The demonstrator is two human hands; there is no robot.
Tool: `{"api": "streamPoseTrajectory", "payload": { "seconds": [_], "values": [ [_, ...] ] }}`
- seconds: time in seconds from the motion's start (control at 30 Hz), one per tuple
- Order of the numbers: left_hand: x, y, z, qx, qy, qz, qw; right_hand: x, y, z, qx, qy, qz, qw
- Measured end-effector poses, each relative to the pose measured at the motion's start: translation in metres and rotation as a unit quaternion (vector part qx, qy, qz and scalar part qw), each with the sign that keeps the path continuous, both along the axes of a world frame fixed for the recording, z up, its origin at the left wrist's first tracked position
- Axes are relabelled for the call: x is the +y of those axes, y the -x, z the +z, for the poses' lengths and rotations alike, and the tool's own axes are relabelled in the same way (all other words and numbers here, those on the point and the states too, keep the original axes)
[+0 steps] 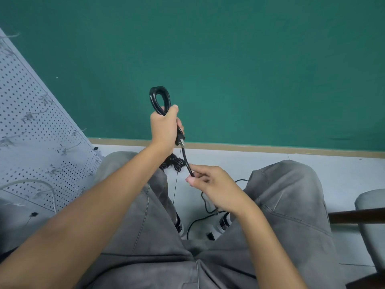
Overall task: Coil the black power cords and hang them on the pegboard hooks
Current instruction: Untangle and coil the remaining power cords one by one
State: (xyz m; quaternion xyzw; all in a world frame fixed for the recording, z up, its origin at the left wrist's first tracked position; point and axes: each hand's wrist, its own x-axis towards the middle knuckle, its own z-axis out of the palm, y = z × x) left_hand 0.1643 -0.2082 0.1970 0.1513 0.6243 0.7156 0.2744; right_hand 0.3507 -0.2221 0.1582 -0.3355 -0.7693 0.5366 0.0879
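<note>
Green wall (229, 59) fills everything beyond my grip, with a tan strip (270, 148) along its foot and pale floor (229, 159) under it. Off to the left of my hands leans the grey pegboard (31, 122), its wire hooks (71, 146) sticking out, nothing black hanging on them that I can see. Below both hands, my knees in grey trousers (291, 205), apart, floor showing between them.

Left hand (164, 130) is up, fist wrapped tight round the black power cord (159, 99) — the coiled loops stick up out of the top of my fist, more loops bunch out underneath by the wrist, and the plug (180, 140) pokes out on the right side of the fist, prongs pointing down. From there one strand runs down to my right hand (214, 188), lower and nearer me, where finger and thumb are pinching it; the other fingers are curled in.

Down past my right wrist, between my shoes (224, 223), a thin black wire (205, 205) trails over the floor to a small black end piece (210, 236). Far right of the grip, a dark rail (354, 215) and a grey seat edge (370, 203)
</note>
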Motion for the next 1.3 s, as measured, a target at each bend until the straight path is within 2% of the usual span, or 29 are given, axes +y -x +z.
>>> {"api": "streamPoseTrajectory", "payload": {
  "seconds": [0.13, 0.37, 0.5, 0.67, 0.77, 1.03, 1.17, 1.3],
  "values": [
    [-0.007, 0.0, -0.014, 0.162, 0.063, -0.041, 0.984, -0.002, 0.0, 0.007, 0.07, -0.033, -0.024, 0.997],
    [-0.031, -0.014, -0.027, 0.232, 0.085, -0.193, 0.95, -0.004, -0.002, 0.021, 0.163, -0.046, -0.128, 0.977],
    [-0.045, -0.027, -0.034, 0.164, 0.073, -0.265, 0.947, -0.003, -0.001, 0.025, 0.189, -0.049, -0.178, 0.964],
    [-0.06, -0.047, -0.027, 0.025, 0.05, -0.331, 0.942, -0.001, -0.001, 0.02, 0.134, -0.062, -0.252, 0.956],
    [-0.063, -0.054, -0.022, -0.046, 0.03, -0.36, 0.931, 0.001, -0.002, 0.019, 0.136, -0.037, -0.265, 0.954],
    [-0.074, -0.032, -0.015, -0.106, -0.003, -0.446, 0.889, 0.016, -0.01, 0.01, 0.19, 0.045, -0.167, 0.967],
    [-0.071, -0.02, -0.009, -0.13, -0.034, -0.443, 0.886, 0.018, -0.01, -0.011, 0.126, 0.027, -0.105, 0.986],
    [-0.062, -0.004, -0.004, -0.114, -0.029, -0.418, 0.901, 0.016, -0.007, -0.018, 0.09, 0.031, -0.135, 0.986]
  ]
}}
